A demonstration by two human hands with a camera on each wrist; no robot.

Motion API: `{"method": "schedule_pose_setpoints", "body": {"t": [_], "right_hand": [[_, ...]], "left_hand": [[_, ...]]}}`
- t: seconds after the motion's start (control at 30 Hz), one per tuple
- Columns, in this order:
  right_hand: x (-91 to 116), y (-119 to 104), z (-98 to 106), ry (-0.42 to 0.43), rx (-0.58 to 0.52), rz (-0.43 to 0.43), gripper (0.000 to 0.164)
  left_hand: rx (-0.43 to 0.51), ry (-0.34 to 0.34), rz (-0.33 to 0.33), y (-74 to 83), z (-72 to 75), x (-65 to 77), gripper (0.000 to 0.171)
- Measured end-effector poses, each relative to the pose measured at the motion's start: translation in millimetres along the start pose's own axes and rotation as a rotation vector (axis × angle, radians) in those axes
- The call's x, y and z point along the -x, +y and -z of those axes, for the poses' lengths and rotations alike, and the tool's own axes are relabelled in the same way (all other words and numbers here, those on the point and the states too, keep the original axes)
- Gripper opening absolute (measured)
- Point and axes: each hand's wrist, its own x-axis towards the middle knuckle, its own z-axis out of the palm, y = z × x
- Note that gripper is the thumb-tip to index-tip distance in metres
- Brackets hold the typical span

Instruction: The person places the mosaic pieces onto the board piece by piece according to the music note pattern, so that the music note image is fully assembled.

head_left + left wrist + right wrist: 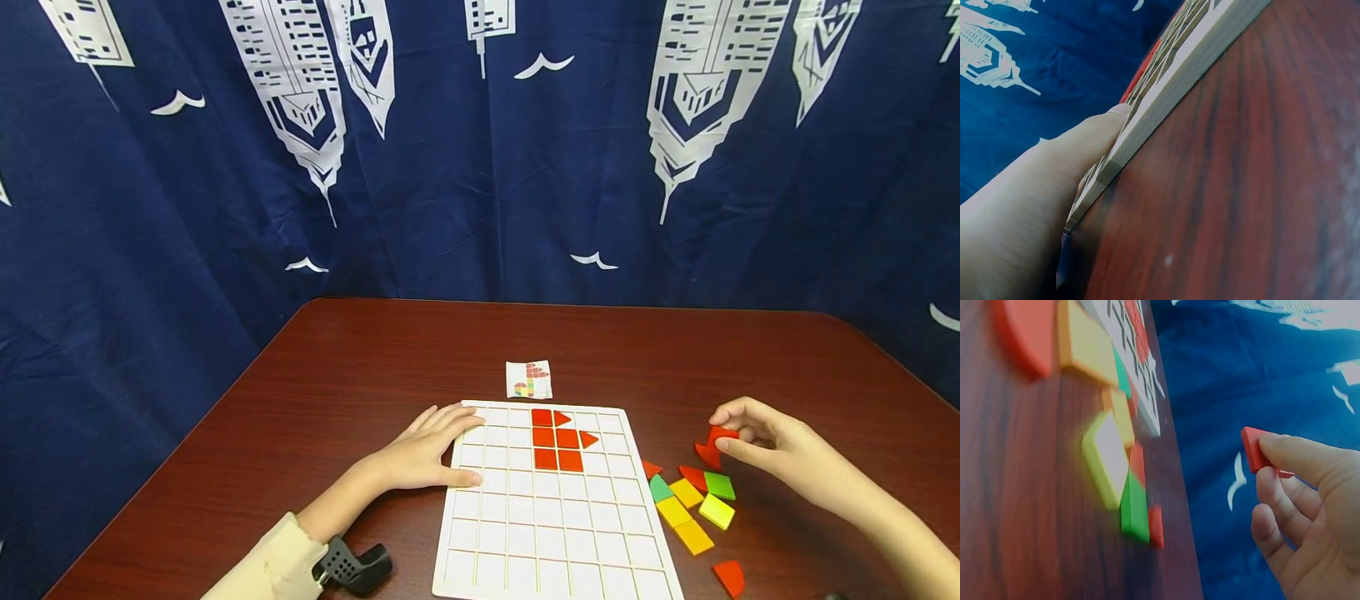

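My left hand [426, 454] rests at the left edge of a white grid board [555, 533], fingers spread and thumb on its surface. In the left wrist view the thumb [1088, 134] lies over the board's wooden edge [1166, 94]. Red square tiles [545, 459] and red triangles [588, 439] sit in the board's upper cells. Off the board's right side, my right hand [780, 450] pinches a red tile [1252, 450] between thumb and fingers, raised above the table. Its full outline is partly hidden by the fingers.
Right of the board lie loose yellow tiles [693, 537], green tiles [719, 485] and several red pieces [729, 577]. A small pattern card [528, 380] lies behind the board on the brown table [360, 367]. A dark blue curtain [450, 192] hangs behind.
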Motion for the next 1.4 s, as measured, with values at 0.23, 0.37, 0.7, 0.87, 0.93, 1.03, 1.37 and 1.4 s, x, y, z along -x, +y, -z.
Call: {"method": "schedule_pose_setpoints", "body": {"t": [0.23,0.37,0.7,0.87,0.93,1.03,1.37,1.4], "right_hand": [[-25,-36,-20,-0.051,-0.057,0.034,0.024],[-37,-50,-38,-0.096,-0.107,0.029,0.027],[-46,-57,-77,-0.237,-0.181,0.060,0.021],[-47,-51,-85,-0.279,-0.175,0.019,0.019],[-47,-50,-87,-0.290,-0.176,0.013,0.019],[-48,-48,-89,-0.301,-0.180,0.008,0.019],[-48,-45,-90,-0.275,-0.152,0.026,0.017],[-47,-45,-90,-0.267,-0.142,0.028,0.015]], "left_hand": [[-0.003,0.004,0.003,-0.2,0.0,0.2,0.077],[-0.002,0.005,-0.002,-0.6,-0.3,-0.7,0.078],[0.001,-0.008,0.006,-0.6,-1.2,0.2,0.077],[0.004,-0.010,0.009,0.3,0.0,0.5,0.078],[0.006,-0.011,0.012,0.6,0.4,0.9,0.078],[0.014,-0.008,0.006,0.8,0.9,1.4,0.077],[0.011,0.001,-0.004,1.2,1.2,0.4,0.076],[0.011,0.001,-0.004,1.1,1.2,0.2,0.076]]}}
